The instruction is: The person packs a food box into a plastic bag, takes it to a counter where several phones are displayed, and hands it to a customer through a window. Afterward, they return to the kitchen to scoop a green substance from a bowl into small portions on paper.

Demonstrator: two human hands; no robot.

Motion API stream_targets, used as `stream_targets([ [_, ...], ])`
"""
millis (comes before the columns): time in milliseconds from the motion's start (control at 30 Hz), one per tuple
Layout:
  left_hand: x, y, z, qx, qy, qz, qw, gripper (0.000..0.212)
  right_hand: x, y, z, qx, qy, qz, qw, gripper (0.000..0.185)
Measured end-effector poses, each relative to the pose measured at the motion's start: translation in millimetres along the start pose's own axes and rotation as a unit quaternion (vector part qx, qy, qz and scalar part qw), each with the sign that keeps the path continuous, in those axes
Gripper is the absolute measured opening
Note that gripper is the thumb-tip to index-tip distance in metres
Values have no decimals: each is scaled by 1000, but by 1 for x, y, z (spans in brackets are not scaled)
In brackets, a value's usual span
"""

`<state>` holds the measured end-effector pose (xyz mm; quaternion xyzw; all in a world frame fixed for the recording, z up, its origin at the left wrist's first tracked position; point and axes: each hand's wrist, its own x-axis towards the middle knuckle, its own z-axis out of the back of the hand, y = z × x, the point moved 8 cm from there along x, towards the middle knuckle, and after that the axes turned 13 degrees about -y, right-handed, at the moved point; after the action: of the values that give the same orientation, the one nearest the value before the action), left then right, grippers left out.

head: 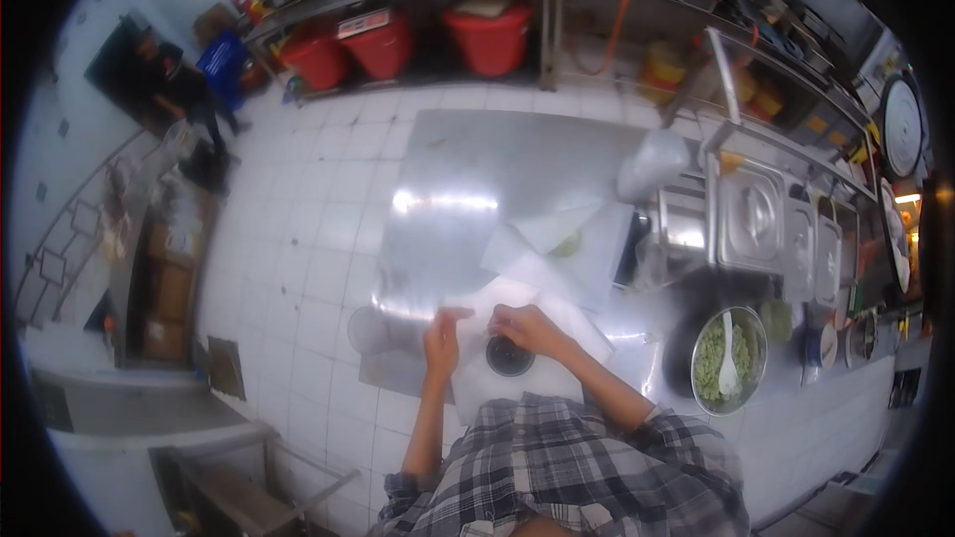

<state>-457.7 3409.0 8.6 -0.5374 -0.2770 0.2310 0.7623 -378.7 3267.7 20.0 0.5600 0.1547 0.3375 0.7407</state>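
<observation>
My left hand (446, 330) is raised over the white sheet (477, 377) before me, fingers bent to the right. I cannot make out anything in it. My right hand (526, 327) hovers over the rim of a small round black bowl (509, 358), its fingers curled together. Whether they pinch something is too blurred to tell. Beyond the hands, white paper or plastic sheets (526, 257) overlap on the steel table, with a pale green piece (567, 245) on or under one. To the right, a steel bowl (762, 373) holds a chopped green mix (712, 358) and a white spoon (728, 365).
Lidded steel food pans (750, 212) and a metal frame (724, 82) line the table's right side. A clear round container (368, 330) stands at its left edge. Red tubs (489, 33) sit under the far counter. A person (183, 82) stands at the far left.
</observation>
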Motion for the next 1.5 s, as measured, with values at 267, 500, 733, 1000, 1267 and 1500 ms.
stream_targets([
  [267, 42, -41, -109, 220, 101, -334, 911, 25, -22, -14, 21, 5, -92, -31, 995, 8],
  [500, 90, -33, -144, 241, 82, -392, 884, 9, -16, -11, 39, -118, -231, 20, 966, 7],
  [733, 127, -73, -164, 220, 138, -419, 870, 9, 23, -16, 74, -348, -382, 46, 855, 3],
  [1000, 135, -75, -100, 156, -74, -320, 932, 20, 85, -31, 93, -359, -324, 82, 871, 3],
  [1267, -34, 7, -44, 189, -122, -149, 963, 27, 111, -73, 112, -293, -361, 60, 883, 3],
  [1500, -49, 16, -56, 181, -61, -123, 974, 29, 166, -96, 146, -322, -367, 61, 870, 4],
])
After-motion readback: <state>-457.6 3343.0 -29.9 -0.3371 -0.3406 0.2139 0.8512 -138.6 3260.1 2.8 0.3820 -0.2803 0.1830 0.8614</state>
